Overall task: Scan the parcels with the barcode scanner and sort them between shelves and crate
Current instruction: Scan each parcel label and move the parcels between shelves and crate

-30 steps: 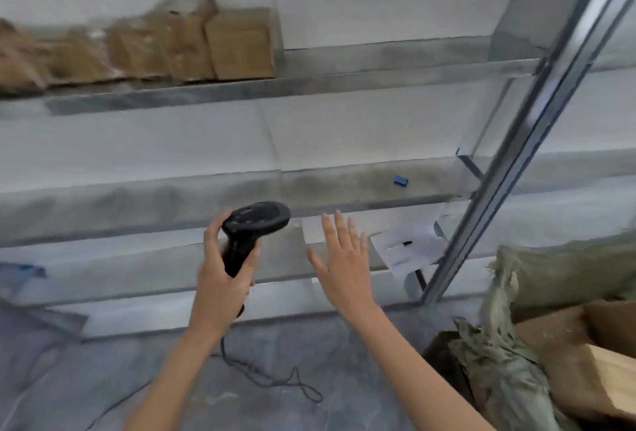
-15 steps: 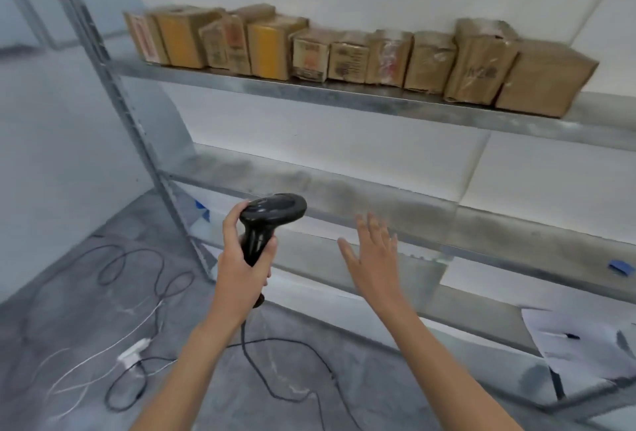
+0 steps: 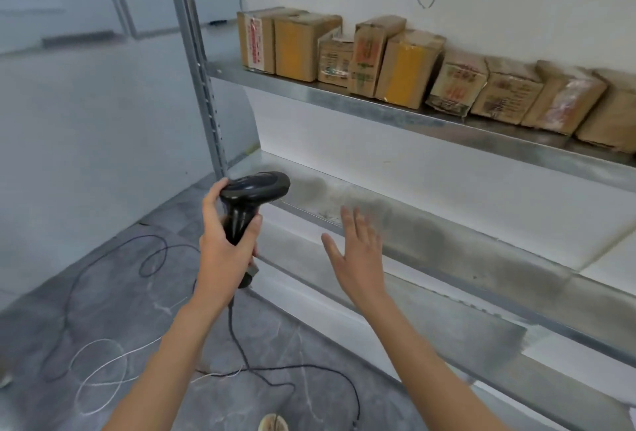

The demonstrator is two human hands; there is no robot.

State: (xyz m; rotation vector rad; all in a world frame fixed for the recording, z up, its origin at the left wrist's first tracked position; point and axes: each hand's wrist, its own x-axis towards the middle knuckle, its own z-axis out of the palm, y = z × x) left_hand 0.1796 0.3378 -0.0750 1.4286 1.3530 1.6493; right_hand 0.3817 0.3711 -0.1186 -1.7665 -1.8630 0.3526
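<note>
Barcode scanner: black, corded, gripped by its handle in the left hand; right hand empty, fingers straight, near the middle shelf. Parcels: cardboard boxes in a row on the upper shelf. Probably light and stiff, corners crushable; best grasped across opposite side faces.

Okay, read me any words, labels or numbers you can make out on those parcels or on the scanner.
None can be read.
Red-printed white label on the leftmost parcel: too blurred.
Red and green print on the other parcels: too blurred.
Barcode scanner in the left hand: no text visible.
</note>
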